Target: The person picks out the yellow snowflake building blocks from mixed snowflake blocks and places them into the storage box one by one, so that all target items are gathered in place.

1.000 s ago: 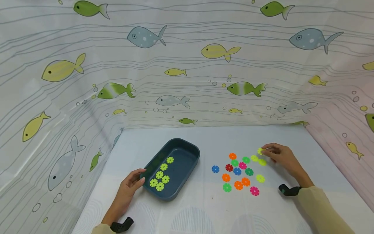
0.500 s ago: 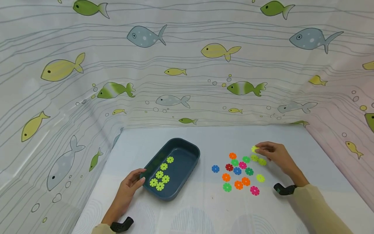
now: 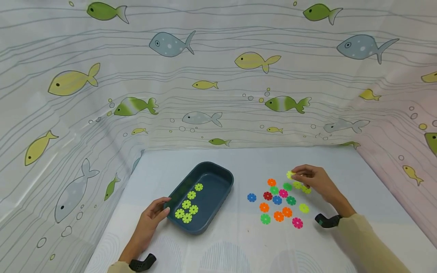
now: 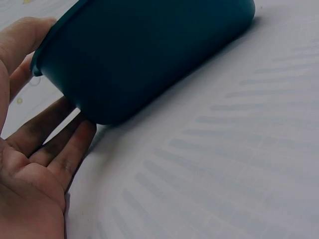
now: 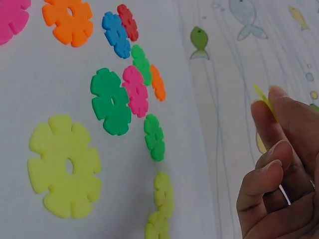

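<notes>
In the head view my left hand is at the near-left end of a dark blue tray. The left wrist view shows the thumb at the tray's rim and other fingers against its outer wall. Several yellow-green flower-shaped discs lie inside the tray. My right hand pinches a yellow flower disc between thumb and index finger, raised above the table. The right wrist view has this disc almost edge-on. Below the hand, more yellow discs lie on the table.
Right of the tray lie loose flower discs: orange, blue, green, pink and dark red. The white table meets a fish-printed sheet at the back and sides.
My right hand has moved left with the pinched yellow disc, passing over the other yellow discs. The left hand and the tray stay where they were.
</notes>
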The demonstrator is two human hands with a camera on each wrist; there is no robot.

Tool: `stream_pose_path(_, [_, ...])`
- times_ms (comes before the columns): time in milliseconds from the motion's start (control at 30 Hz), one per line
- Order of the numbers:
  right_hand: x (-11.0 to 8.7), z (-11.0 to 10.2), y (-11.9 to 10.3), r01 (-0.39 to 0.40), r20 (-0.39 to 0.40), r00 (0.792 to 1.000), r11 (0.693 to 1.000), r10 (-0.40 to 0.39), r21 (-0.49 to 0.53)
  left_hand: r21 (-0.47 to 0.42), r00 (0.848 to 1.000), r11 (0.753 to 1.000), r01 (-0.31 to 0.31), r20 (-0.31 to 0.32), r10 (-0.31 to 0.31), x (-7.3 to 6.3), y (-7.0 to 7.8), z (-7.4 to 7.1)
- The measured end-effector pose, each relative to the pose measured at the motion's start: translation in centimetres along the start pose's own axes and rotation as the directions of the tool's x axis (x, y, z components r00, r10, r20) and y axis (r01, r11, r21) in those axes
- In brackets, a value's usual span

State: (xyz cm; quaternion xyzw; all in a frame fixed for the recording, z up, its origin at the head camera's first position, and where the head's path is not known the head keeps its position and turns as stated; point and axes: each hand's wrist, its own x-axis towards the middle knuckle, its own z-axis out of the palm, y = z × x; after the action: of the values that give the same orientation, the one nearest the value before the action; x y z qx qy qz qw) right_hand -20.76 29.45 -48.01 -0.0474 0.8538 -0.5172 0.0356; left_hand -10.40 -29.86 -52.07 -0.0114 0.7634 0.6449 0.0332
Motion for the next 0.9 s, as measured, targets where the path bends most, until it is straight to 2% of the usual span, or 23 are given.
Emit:
stream_pose_path(300, [0.5, 0.7, -1.1, -0.016, 0.038, 0.999, 1.000, 0.016, -0.011, 0.001, 1.000, 1.000, -0.002, -0.003, 0.002, -0.1, -0.1, -0.1])
stream_pose_path(900, [1.1, 1.8, -3.1, 0.021, 0.105, 0.994, 1.000, -0.021, 0.009, 0.000, 1.000, 1.000, -0.006, -0.005, 0.006, 0.1, -0.2, -0.1])
